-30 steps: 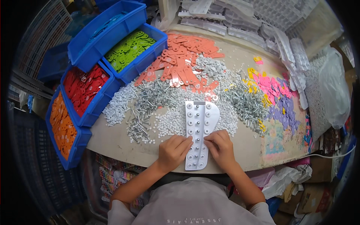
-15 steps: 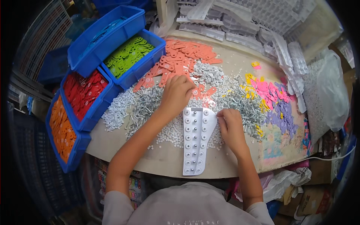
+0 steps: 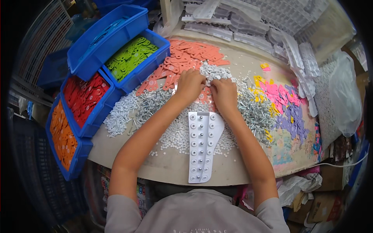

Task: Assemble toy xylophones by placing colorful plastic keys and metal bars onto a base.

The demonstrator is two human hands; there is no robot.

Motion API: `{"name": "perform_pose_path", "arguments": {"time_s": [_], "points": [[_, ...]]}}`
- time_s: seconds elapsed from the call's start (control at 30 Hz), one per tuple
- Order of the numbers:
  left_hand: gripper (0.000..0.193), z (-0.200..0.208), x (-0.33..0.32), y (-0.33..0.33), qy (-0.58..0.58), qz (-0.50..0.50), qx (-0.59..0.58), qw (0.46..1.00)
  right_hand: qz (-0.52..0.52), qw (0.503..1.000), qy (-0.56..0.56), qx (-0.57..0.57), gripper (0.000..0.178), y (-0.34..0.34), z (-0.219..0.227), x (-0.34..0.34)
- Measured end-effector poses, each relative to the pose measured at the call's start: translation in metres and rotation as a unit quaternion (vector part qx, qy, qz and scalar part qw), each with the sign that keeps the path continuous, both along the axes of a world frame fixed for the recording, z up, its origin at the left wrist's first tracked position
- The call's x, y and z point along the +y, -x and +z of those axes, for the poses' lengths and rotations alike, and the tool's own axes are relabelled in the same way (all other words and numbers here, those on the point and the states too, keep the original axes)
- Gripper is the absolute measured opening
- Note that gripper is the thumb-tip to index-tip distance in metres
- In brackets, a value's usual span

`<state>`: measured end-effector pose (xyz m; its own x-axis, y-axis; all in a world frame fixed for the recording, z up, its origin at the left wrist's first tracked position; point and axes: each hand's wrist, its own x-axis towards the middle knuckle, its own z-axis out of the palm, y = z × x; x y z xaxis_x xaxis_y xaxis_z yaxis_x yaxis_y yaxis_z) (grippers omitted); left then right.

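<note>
My left hand [image 3: 190, 86] and my right hand [image 3: 225, 95] are close together at the near edge of a pile of white ring-shaped plastic parts [image 3: 213, 70]. The fingers of both are bent and pinched; whatever they hold is too small to make out. Just nearer to me lies a white plastic holder [image 3: 201, 147], with white round pieces along both sides and metal studs down its middle groove. Flat coral plastic tabs [image 3: 194, 52] spread beyond and beside my left hand. Small white discs [image 3: 173, 136] are scattered around the holder.
Metal screws [image 3: 252, 112] heap right of my hands, more screws [image 3: 149, 106] left. Blue bins [image 3: 145, 62] at left hold green, red and orange tabs. Pink tabs [image 3: 278, 95] and purple tabs [image 3: 291, 118] lie right. White moulded trays [image 3: 241, 21] stack at back, beside a clear bag [image 3: 344, 97].
My right hand has moved from beside the holder up and left to the pile of white parts. My left hand has shifted slightly right, so the two now nearly meet.
</note>
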<state>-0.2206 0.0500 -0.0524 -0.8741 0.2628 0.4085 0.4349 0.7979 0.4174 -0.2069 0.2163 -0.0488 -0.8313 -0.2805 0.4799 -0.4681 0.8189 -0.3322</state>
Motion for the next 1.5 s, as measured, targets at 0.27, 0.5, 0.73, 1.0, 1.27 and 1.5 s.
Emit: {"name": "perform_pose_path", "arguments": {"time_s": [0.27,0.5,0.73,1.0,1.27,1.5], "points": [[0.009,0.029,-0.003,-0.036,-0.131,0.009,-0.065,0.989,0.002,1.0,0.009,-0.001,0.008,-0.003,-0.006,0.002],[0.013,0.064,-0.029,-0.137,-0.227,-0.059,-0.114,0.965,0.0,1.0,0.015,0.011,0.007,-0.028,0.012,0.015],[0.006,0.054,-0.032,-0.216,-0.247,-0.125,-0.246,0.929,0.038,0.99,0.123,-0.06,0.012,-0.091,0.038,0.034],[0.008,0.035,-0.021,-0.242,-0.253,-0.08,-0.233,0.936,0.12,0.933,0.19,-0.282,0.009,-0.207,0.066,0.036],[0.012,0.031,-0.017,-0.244,-0.221,-0.037,-0.173,0.959,0.104,0.944,0.177,-0.259,0.009,-0.217,0.046,0.028],[0.015,0.022,-0.021,-0.248,-0.051,-0.104,0.062,0.991,0.1,0.97,0.158,-0.158,0.018,-0.226,0.028,0.025]]}}
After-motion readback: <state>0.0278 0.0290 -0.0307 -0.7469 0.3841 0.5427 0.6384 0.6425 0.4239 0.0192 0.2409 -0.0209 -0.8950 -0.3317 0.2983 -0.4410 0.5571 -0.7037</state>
